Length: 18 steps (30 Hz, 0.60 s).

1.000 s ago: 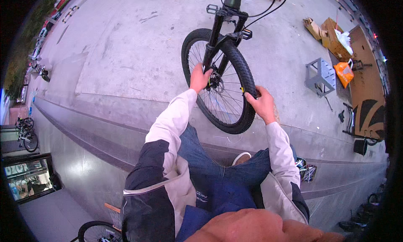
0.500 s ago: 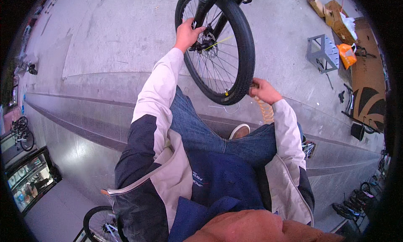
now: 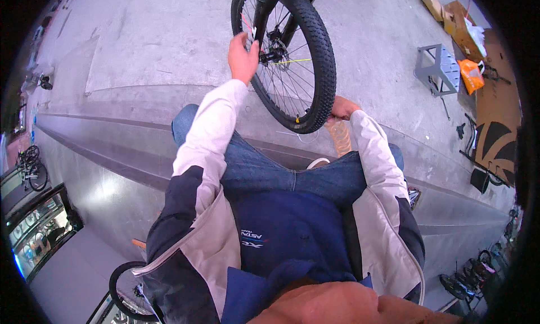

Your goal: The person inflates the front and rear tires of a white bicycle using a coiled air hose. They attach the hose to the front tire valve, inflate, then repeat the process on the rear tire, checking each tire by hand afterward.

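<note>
The black front wheel [image 3: 325, 54] of a bicycle stands upright ahead of me, with a black fork leg [image 3: 261, 17] rising from its hub [image 3: 273, 54]. My left hand [image 3: 243, 59] is beside that leg at the wheel's left side, its thumb and fingers apart with nothing visible between them. Low on the right, my right hand [image 3: 343, 107] is closed at the tyre's edge, its fingertips partly hidden behind the tread. A coiled, translucent orange air hose [image 3: 339, 137] hangs from under this hand; the end in its grip is hidden. One spoke area carries a yellow strip [image 3: 293, 61].
A grey step stool [image 3: 439, 71] stands at the right beside an orange bag [image 3: 471, 75] and torn cardboard [image 3: 457, 26]. Shallow steps [image 3: 135, 127] cross beneath me. Parked bicycles [image 3: 469, 279] are at the lower right, and another bicycle wheel [image 3: 115, 290] is at the lower left.
My left hand has come off the fork leg and dropped slightly. My right hand has shifted left and up, closer in behind the tyre. The wheel appears slightly further left and turned.
</note>
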Tool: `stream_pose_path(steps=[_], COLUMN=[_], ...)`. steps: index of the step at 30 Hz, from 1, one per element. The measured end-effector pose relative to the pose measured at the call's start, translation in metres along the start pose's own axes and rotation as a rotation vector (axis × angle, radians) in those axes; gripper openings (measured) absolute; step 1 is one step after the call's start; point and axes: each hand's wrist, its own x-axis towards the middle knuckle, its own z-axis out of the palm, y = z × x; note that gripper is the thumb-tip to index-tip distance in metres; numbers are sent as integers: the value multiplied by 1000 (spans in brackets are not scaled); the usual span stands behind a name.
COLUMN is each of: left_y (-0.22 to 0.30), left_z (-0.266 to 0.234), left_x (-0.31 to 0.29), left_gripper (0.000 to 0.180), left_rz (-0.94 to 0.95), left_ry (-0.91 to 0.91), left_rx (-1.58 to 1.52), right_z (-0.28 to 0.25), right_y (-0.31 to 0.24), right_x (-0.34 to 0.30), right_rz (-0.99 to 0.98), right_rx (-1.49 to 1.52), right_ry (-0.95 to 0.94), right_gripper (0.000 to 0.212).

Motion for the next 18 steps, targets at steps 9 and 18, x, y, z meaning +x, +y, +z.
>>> stream_pose_path(steps=[9, 18], left_y=[-43, -63], left_z=[78, 131], left_x=[-198, -251], left_gripper=[15, 20], left_rz=[756, 324], left_ry=[-1196, -1039], left_rx=[304, 293], right_z=[21, 27], right_y=[78, 116], right_x=[118, 157], right_rz=[-175, -417], right_rx=[35, 604], right_ry=[-122, -79], right_gripper=[16, 17])
